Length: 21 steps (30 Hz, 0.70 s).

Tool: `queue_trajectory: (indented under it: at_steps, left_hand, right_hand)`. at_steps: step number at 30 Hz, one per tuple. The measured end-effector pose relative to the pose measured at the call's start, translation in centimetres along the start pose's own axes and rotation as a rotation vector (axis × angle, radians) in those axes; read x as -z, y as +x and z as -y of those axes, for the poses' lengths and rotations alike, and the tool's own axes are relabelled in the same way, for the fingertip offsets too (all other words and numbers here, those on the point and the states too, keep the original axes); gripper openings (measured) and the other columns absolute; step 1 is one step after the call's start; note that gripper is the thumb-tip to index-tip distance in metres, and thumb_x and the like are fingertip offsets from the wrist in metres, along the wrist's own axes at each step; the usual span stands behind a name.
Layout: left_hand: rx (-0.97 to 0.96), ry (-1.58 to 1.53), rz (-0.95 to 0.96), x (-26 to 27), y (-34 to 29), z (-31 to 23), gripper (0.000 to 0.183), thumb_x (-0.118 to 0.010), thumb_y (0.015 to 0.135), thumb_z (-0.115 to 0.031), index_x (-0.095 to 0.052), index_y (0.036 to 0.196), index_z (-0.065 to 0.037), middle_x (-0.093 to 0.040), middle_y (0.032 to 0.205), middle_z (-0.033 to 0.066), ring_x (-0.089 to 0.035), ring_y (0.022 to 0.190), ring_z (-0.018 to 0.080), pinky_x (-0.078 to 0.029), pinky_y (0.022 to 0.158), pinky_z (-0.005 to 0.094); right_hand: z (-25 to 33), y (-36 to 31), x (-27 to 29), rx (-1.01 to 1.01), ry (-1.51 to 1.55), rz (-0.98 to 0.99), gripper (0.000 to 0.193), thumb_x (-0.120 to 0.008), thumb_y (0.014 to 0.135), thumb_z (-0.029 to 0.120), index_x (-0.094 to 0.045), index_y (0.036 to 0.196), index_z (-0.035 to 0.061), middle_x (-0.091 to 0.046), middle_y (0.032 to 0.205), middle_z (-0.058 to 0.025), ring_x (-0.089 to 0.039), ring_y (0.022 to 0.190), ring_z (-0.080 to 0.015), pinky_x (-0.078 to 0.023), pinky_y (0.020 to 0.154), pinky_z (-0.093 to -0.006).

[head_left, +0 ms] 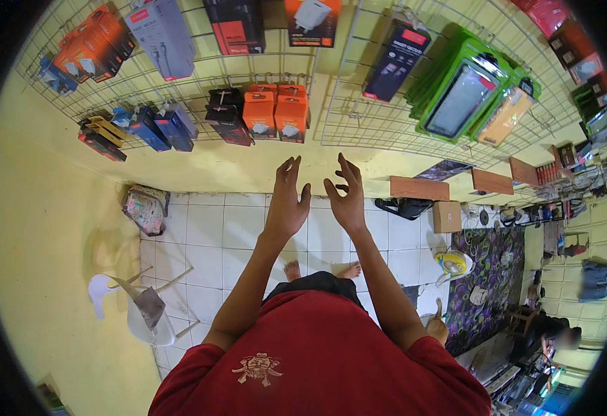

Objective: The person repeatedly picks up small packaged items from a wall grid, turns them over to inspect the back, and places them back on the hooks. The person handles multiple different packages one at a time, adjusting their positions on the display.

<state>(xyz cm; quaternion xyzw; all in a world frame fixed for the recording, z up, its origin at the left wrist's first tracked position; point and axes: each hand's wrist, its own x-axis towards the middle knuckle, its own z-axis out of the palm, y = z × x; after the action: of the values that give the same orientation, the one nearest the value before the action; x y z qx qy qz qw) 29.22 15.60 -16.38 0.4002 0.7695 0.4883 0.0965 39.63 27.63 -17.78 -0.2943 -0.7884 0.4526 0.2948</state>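
Observation:
Both my arms reach forward over the tiled floor. My left hand [290,198] is raised, thumb apart from its fingers, with nothing in it. Opposite it, my right hand [347,196] is also empty, its fingers spread and slightly curled. A gap lies between the two hands, and neither touches anything. Nearest above them, orange and black boxes [292,114] hang on hooks from a wire grid rack [322,83] on the yellow wall. Farther right on the rack hang green-framed phone pouches [461,97]. A dark blue box [397,62] hangs beside these.
A white chair [150,322] with a grey cloth stands at left, near a patterned backpack [145,210]. To the right are a brown shelf [420,188], a cardboard box [447,217], a yellow fan [454,263], a cat [437,324] and a purple patterned mat [487,284]. Another person [549,335] sits far right.

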Motion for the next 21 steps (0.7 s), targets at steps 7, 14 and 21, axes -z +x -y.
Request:
queue_trajectory:
  at_steps: [7, 14, 21]
  left_hand:
    - [-0.112, 0.009, 0.161, -3.8, -1.1, -5.4, 0.045, -0.06, 0.091, -0.001, -0.052, 0.136, -0.003, -0.051, 0.134, 0.0223, -0.051, 0.125, 0.0403, -0.045, 0.105, 0.0441]
    - [-0.153, -0.074, 0.229, -11.3, -2.2, -12.0, 0.042, -0.06, 0.093, -0.002, -0.054, 0.134, -0.004, -0.055, 0.132, 0.0192, -0.054, 0.123, 0.0367, -0.046, 0.104, 0.0426]
    - [-0.005, -0.348, 0.196, -21.2, -5.0, -15.7, 0.044, -0.059, 0.096, -0.003, -0.05, 0.139, -0.005, -0.056, 0.138, 0.0145, -0.058, 0.123, 0.0279, -0.049, 0.101, 0.0398]
  right_hand:
    - [-1.4, -4.3, 8.2, -0.115, 0.046, -0.099, 0.06, -0.067, 0.093, 0.007, -0.047, 0.149, 0.0101, -0.049, 0.142, -0.0132, -0.059, 0.119, -0.0246, -0.056, 0.086, -0.0323]
    - [-4.4, -6.9, 19.2, -0.176, 0.066, -0.231, 0.054, -0.067, 0.094, 0.009, -0.05, 0.146, 0.0074, -0.05, 0.143, -0.0126, -0.059, 0.119, -0.0233, -0.055, 0.09, -0.0323]
    - [-9.9, -7.0, 30.2, -0.164, 0.167, -0.25, 0.055, -0.067, 0.092, 0.006, -0.052, 0.145, 0.0089, -0.05, 0.139, -0.0135, -0.06, 0.117, -0.0217, -0.055, 0.087, -0.0303]
